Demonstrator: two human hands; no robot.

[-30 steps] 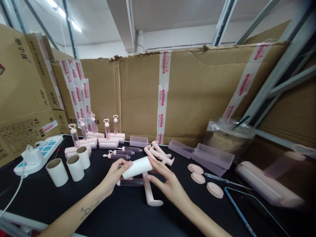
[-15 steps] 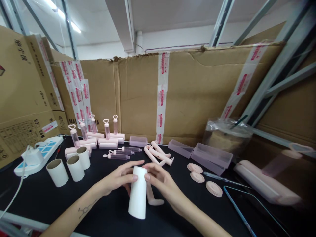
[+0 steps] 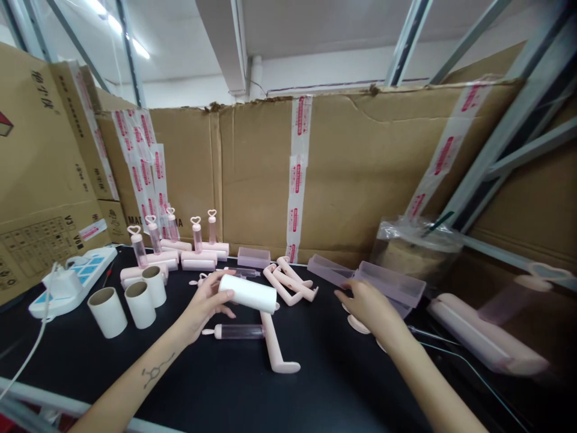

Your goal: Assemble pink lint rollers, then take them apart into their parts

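Note:
My left hand point(image 3: 210, 304) is closed around one end of a white lint roller refill point(image 3: 249, 294), held nearly level above the black table. Below it lie a clear-barrelled pink tube point(image 3: 241, 331) and a pink L-shaped handle point(image 3: 274, 346), their ends close together. My right hand point(image 3: 363, 304) hovers over the pale pink discs point(image 3: 358, 325), fingers apart and pointing down to the left. It partly covers the discs, and whether a fingertip touches one is hidden. More pink handles point(image 3: 288, 285) lie between the hands, farther back.
Three white rolls point(image 3: 107, 313) stand at left beside a power strip point(image 3: 67, 288). Pink rollers with heart-topped tubes point(image 3: 198, 258) line the back left. Translucent lilac boxes point(image 3: 390, 282) lie behind my right hand. A screwdriver point(image 3: 433, 334) and a large pink roller point(image 3: 487, 334) are at right.
My right hand has left the white refill and moved right to the discs. My left hand has tipped the refill from upright to nearly level and raised it, uncovering the tube and handle.

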